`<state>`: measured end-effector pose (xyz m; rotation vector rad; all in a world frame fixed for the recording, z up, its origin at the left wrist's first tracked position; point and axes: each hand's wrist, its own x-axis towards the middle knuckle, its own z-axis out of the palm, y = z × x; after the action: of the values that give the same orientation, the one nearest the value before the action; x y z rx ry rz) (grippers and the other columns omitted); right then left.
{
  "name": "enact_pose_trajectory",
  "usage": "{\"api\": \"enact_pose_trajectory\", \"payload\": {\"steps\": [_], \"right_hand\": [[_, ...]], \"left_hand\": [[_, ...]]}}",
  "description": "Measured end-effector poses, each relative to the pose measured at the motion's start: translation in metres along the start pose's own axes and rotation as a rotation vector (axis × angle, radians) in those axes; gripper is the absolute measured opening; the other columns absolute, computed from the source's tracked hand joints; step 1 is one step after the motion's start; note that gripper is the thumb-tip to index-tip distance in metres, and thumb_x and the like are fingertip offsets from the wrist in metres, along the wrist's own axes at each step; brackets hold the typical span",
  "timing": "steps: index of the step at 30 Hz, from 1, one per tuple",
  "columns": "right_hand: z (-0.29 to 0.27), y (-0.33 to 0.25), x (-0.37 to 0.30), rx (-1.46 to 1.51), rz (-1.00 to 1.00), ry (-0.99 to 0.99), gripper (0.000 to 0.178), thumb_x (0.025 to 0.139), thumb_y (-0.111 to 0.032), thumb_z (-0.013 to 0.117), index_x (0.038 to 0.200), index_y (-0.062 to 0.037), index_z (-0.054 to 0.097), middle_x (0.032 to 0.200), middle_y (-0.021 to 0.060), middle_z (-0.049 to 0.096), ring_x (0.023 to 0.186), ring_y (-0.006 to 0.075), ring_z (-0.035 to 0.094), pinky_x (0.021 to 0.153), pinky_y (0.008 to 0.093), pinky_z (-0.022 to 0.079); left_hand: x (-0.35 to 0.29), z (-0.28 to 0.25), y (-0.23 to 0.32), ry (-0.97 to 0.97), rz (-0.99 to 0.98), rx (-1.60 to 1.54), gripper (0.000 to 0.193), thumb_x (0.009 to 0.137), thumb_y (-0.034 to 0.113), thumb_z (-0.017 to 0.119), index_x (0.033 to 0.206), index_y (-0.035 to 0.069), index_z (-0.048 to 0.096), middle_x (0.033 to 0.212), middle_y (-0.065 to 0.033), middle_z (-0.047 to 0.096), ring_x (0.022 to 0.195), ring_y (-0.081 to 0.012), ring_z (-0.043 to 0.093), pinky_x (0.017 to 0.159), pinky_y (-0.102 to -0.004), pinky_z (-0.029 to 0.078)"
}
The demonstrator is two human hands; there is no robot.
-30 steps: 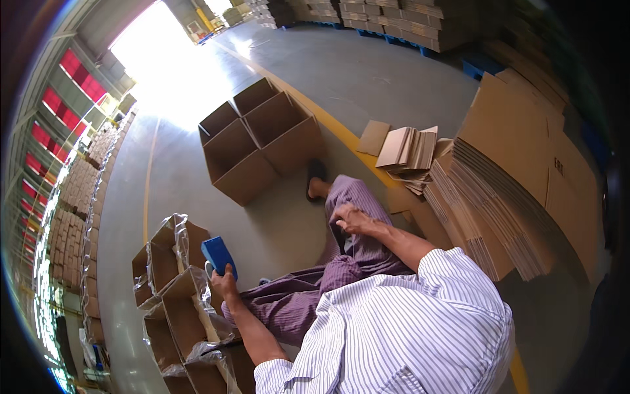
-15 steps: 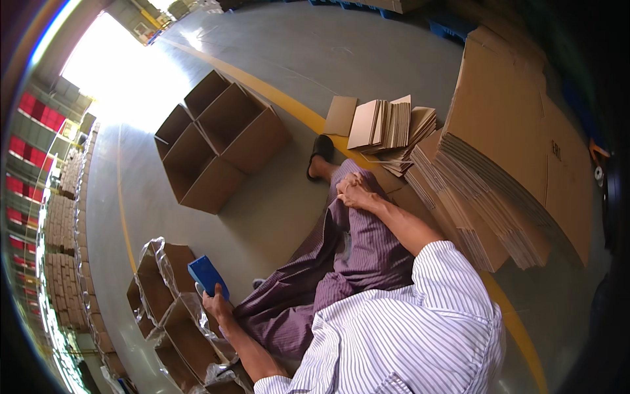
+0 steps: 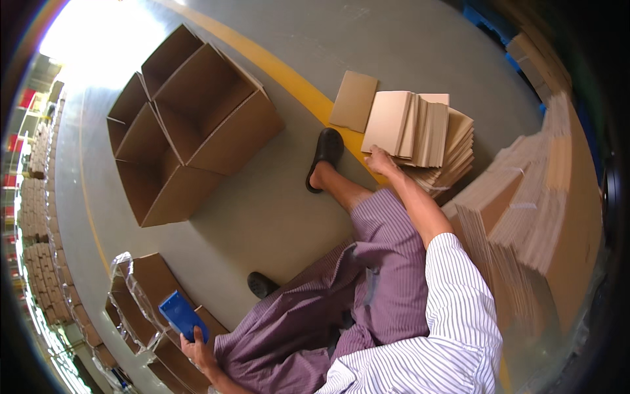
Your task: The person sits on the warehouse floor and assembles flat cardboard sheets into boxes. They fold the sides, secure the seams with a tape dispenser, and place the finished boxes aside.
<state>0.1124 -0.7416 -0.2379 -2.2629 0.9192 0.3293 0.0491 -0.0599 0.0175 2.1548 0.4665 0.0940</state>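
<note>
My left hand [image 3: 197, 351] is wrapped around a blue, flat-sided handheld block [image 3: 183, 316], held beside my left knee; its exact kind is not plain. Beneath and beyond it stand open cardboard boxes [image 3: 154, 276] with clear plastic film along their edges. My right hand [image 3: 380, 159] reaches past my right knee to a row of tan cardboard sheets [image 3: 388, 121] leaning together on the floor. Its fingers pinch the near lower corner of the front sheet. One loose cardboard piece [image 3: 354, 100] lies flat to the left of that row.
A cluster of open cardboard boxes [image 3: 216, 141] stands ahead on the left. Bundles of folded cartons [image 3: 525, 203] rise at my right. A yellow floor line [image 3: 275, 69] runs past my black shoe [image 3: 328, 148]. Blue pallets [image 3: 485, 23] show at the far right.
My right hand has left the trouser cloth at my knee and moved forward to the cardboard sheets. The left hand still holds the blue block. My view has shifted, and a second shoe now shows.
</note>
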Motion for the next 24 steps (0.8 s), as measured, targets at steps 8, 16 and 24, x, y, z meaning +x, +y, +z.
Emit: {"api": "enact_pose_trajectory", "payload": {"steps": [8,16,24], "right_hand": [[0.041,0.005,0.17,0.068,0.28,0.215,0.094,0.079,-0.059,0.067,0.136,0.009,0.034,0.133,0.0313,0.049,0.124,0.0415,0.05,0.105,0.0461,0.041],[0.057,-0.06,0.223,-0.131,0.591,0.384,0.114,0.058,-0.067,0.08,0.139,0.0007,0.035,0.14,0.0269,0.04,0.129,0.0423,0.042,0.104,0.0536,0.041],[0.057,-0.043,0.228,0.124,0.613,0.436,0.098,0.052,-0.044,0.093,0.124,0.0061,0.05,0.125,0.0229,0.061,0.115,0.0335,0.06,0.099,0.0395,0.047]], "left_hand": [[0.024,0.001,0.014,-0.031,-0.232,0.357,0.042,0.085,0.029,0.073,0.11,-0.002,0.059,0.094,-0.01,0.063,0.083,-0.0186,0.058,0.077,-0.0345,0.047],[0.031,0.047,0.063,0.053,-0.304,0.755,0.053,0.083,0.033,0.069,0.116,-0.007,0.059,0.102,-0.017,0.066,0.089,-0.0291,0.058,0.082,-0.0397,0.045],[0.038,0.045,0.067,-0.041,-0.347,0.665,0.045,0.084,0.026,0.071,0.116,-0.004,0.06,0.097,-0.0117,0.066,0.085,-0.0237,0.058,0.079,-0.0375,0.046]]}}
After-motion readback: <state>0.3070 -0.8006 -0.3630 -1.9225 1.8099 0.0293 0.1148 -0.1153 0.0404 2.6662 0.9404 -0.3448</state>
